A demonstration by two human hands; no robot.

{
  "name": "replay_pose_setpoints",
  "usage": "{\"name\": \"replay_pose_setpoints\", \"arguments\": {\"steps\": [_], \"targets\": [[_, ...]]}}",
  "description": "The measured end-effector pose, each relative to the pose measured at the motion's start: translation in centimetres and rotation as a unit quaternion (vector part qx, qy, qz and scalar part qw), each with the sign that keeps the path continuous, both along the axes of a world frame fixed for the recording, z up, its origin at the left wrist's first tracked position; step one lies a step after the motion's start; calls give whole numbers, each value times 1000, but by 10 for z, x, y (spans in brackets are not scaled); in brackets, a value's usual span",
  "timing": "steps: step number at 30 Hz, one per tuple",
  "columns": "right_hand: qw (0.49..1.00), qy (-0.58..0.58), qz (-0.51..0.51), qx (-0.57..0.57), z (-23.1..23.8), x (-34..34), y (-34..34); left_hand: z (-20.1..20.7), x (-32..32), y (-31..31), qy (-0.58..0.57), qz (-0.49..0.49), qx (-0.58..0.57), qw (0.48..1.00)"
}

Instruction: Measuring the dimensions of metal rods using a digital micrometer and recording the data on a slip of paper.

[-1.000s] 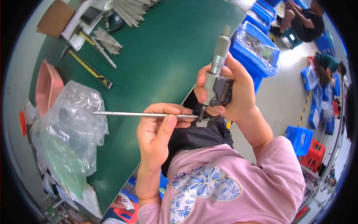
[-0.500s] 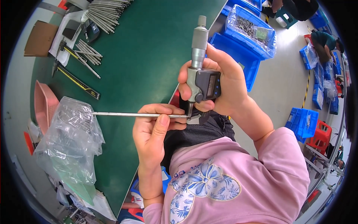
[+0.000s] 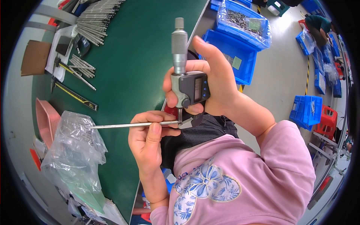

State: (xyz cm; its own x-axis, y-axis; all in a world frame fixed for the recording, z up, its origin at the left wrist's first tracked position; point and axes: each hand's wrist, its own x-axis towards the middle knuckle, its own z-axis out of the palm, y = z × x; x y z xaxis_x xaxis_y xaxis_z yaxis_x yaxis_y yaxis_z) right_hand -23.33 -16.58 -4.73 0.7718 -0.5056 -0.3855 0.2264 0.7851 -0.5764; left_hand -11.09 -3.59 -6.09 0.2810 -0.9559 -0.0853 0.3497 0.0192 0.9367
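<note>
My left hand [image 3: 148,138] pinches a thin, straight metal rod [image 3: 112,126] between thumb and fingers. The rod lies nearly level, its long end pointing left over the table. Its right end sits at the measuring jaws of a digital micrometer [image 3: 183,84]; whether both jaw faces touch it is too small to tell. My right hand [image 3: 215,75] wraps its fingers around the micrometer's frame, with the thimble upright and the small display facing up. The right thumb stands apart from the thimble.
The green table [image 3: 127,75] carries a pile of metal rods [image 3: 95,22], a smaller bunch [image 3: 82,66], calipers [image 3: 75,93], a pink basket [image 3: 48,120] and clear plastic bags [image 3: 75,150]. Blue bins [image 3: 243,71] stand right of the table edge. Another person [image 3: 318,24] is at far right.
The view has shifted somewhat. Both hands, with rod and micrometer, appear further left and the rod a little lower. My right thumb has come away from the thimble.
</note>
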Motion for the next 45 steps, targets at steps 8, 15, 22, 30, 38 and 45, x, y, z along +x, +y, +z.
{"name": "replay_pose_setpoints", "arguments": {"steps": [8,15,22,30,38,45], "targets": [[1000,-2,-1,17,-4,3,2,4,-1,-1,13,23,16,1000],[999,-1,-23,23,-6,5,4,-3,-1,0,-28,37,32,998],[1000,-6,-11,-18,-6,6,5,0,-1,-2,15,32,33,999],[998,-37,2,50,-4,2,2,1,2,0,55,-4,22,998],[1000,1,-3,-1,-5,3,3,-1,0,0,29,-8,8,1000],[1000,2,15,-22,-7,5,4,-9,-7,3,29,35,23,999]]}}
